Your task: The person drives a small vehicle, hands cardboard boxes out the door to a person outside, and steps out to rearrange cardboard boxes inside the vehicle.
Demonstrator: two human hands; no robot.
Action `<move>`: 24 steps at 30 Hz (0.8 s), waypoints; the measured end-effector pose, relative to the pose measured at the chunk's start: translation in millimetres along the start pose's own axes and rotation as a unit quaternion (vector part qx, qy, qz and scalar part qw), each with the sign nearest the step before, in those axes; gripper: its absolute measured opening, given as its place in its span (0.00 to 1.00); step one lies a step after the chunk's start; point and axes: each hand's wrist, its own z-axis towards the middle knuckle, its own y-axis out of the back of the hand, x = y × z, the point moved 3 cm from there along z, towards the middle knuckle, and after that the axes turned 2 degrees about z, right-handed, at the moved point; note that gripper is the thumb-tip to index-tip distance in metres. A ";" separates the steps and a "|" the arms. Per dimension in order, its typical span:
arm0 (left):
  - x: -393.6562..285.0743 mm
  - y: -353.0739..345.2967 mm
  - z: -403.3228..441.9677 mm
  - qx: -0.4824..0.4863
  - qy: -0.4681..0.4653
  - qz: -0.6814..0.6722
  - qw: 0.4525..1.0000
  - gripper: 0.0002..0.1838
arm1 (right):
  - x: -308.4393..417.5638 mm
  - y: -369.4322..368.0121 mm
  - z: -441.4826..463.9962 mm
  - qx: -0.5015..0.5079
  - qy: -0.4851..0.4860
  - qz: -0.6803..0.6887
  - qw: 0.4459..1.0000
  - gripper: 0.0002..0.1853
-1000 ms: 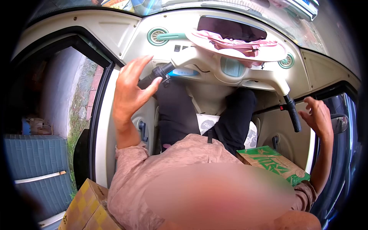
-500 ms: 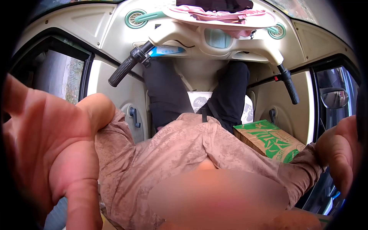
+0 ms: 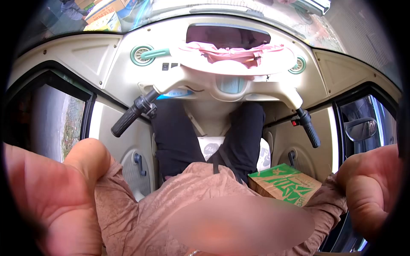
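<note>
My left hand (image 3: pixel 53 200) is raised very close to the camera at the left edge, palm showing; its fingers run out of view. At the right edge my right hand (image 3: pixel 371 187) is equally close, its fingers cut off by the dark border. Neither hand touches the handlebar (image 3: pixel 230 87). The left black grip (image 3: pixel 130 118) and the right black grip (image 3: pixel 309 130) are both free. A pink and white hat (image 3: pixel 239 59) rests over the middle of the handlebar, in front of the dark screen (image 3: pixel 226 36).
A green and brown cardboard box (image 3: pixel 284 183) lies on the seat at my right side. Doors with window cranks flank me, and a side mirror (image 3: pixel 361 129) shows outside the right window. Boxes (image 3: pixel 104 21) appear beyond the windshield.
Both hands moved from near the grips up and back, close to the camera. The box beside my left side has left view. Over the last half second, the view tilted up toward the windshield.
</note>
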 end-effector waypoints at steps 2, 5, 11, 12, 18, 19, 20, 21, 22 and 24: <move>1.7 -0.4 -2.7 0.000 -0.005 0.000 1.000 0.24 | -1.3 -5.5 -1.2 -0.007 0.000 -0.011 1.000 0.24; 2.4 -1.8 -7.1 0.000 -0.007 0.005 1.000 0.24 | -1.9 -13.7 -1.2 -0.019 0.005 -0.021 1.000 0.24; 3.9 -7.8 -22.3 -0.019 0.018 0.024 0.999 0.24 | -7.3 -28.1 -0.8 -0.023 0.007 -0.014 1.000 0.23; 4.2 -7.6 -22.7 -0.021 0.019 0.026 0.999 0.24 | -8.2 -29.0 -0.3 -0.027 0.007 -0.015 0.999 0.23; 14.4 -4.9 -24.0 -0.035 0.050 0.054 0.997 0.25 | -21.2 -38.8 7.5 -0.062 -0.009 -0.036 0.997 0.23; 15.7 -4.6 -26.7 -0.041 0.057 0.059 0.996 0.25 | -23.9 -43.6 7.2 -0.067 -0.013 -0.046 0.997 0.23; 16.1 -2.7 -28.6 -0.047 0.064 0.065 0.995 0.25 | -26.3 -48.9 5.1 -0.068 -0.020 -0.057 0.996 0.22; 14.8 -3.0 -32.2 -0.056 0.077 0.071 0.993 0.25 | -27.9 -54.5 3.7 -0.070 -0.024 -0.069 0.995 0.22; 12.4 -2.6 -35.9 -0.068 0.090 0.079 0.990 0.25 | -29.8 -60.8 1.5 -0.069 -0.032 -0.076 0.994 0.22; 5.0 -1.0 -44.9 -0.097 0.131 0.088 0.983 0.25 | -34.5 -75.7 -2.3 -0.064 -0.048 -0.082 0.993 0.22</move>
